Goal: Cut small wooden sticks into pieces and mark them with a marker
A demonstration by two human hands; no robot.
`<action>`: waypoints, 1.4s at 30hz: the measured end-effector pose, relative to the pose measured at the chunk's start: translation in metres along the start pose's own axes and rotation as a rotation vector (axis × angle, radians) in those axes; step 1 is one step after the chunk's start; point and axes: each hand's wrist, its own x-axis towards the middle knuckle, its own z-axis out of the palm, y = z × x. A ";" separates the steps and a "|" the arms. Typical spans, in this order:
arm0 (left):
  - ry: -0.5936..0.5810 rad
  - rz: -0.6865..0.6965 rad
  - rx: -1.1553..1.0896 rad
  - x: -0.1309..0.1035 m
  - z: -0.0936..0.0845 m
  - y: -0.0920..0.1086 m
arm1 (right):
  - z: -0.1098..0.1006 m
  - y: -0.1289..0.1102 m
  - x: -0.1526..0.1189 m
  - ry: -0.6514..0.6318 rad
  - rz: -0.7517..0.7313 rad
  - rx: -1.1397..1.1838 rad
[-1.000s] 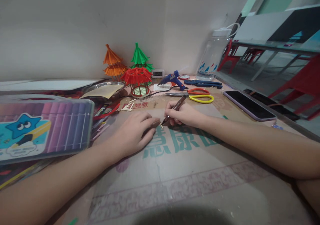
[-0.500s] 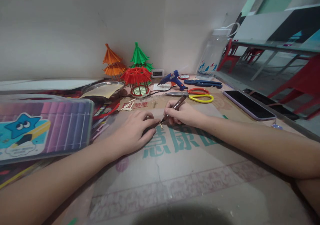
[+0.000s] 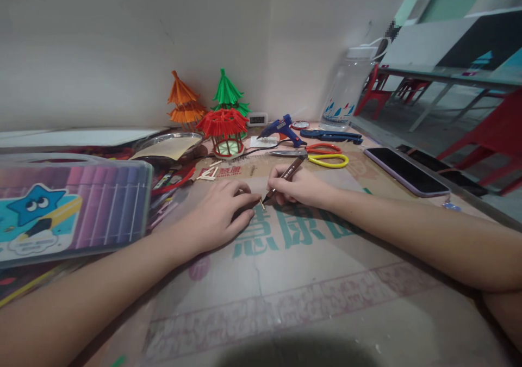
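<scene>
A brown marker point(image 3: 290, 172) is gripped in my right hand point(image 3: 287, 186), its dark tip pointing down and left at a small wooden stick point(image 3: 262, 204). My left hand point(image 3: 224, 209) rests on the plastic-covered table sheet point(image 3: 261, 280), its index fingertip on the upper end of that stick and its other fingers bent. Several short pale sticks point(image 3: 209, 172) lie in a loose pile beyond my left hand. Behind them stands a red-roofed model pavilion point(image 3: 223, 130).
A marker case point(image 3: 77, 209) lies at left. Orange point(image 3: 184, 100) and green point(image 3: 228, 92) models stand by the wall. Farther right are a blue glue gun point(image 3: 283, 129), scissors point(image 3: 326, 160), pliers point(image 3: 332, 136), a bottle point(image 3: 342, 92) and a phone point(image 3: 403, 171).
</scene>
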 end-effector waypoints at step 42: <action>-0.016 -0.010 -0.022 0.000 -0.001 0.000 | -0.001 0.002 -0.002 -0.049 -0.030 -0.002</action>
